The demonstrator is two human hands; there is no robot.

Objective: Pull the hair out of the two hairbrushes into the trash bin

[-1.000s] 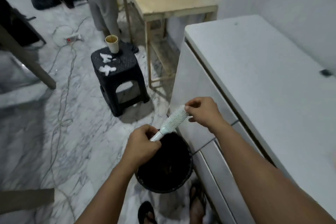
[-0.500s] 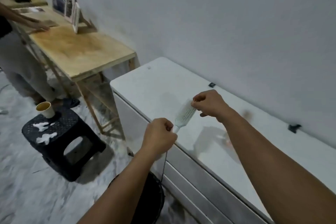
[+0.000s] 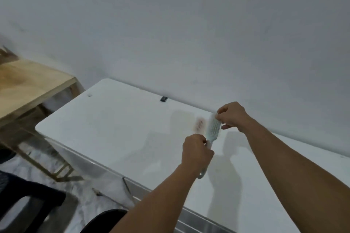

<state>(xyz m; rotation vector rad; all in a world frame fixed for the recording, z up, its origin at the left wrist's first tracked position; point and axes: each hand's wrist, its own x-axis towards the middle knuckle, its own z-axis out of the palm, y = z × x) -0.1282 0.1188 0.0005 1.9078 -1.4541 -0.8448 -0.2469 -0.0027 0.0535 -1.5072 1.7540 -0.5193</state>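
A pale white-green hairbrush (image 3: 213, 128) is held upright over the white cabinet top (image 3: 117, 130). My left hand (image 3: 196, 152) is closed around its handle, whose end sticks out below the fist. My right hand (image 3: 232, 116) pinches the top of the bristle head. A second, pinkish hairbrush (image 3: 199, 126) lies blurred on the cabinet top just left of the held one. The black trash bin (image 3: 103, 221) shows only as a rim at the bottom edge, below my left forearm. I cannot make out any hair.
A wooden table (image 3: 28, 85) stands at the left beside the cabinet. A black plastic stool (image 3: 28, 200) is at the bottom left on the marble floor. A small dark clip (image 3: 163, 98) sits at the cabinet's back edge against the wall.
The view has swung up and right, from the bin on the floor to the cabinet top. Both hands carried the white brush up over the cabinet, beside the pinkish brush.
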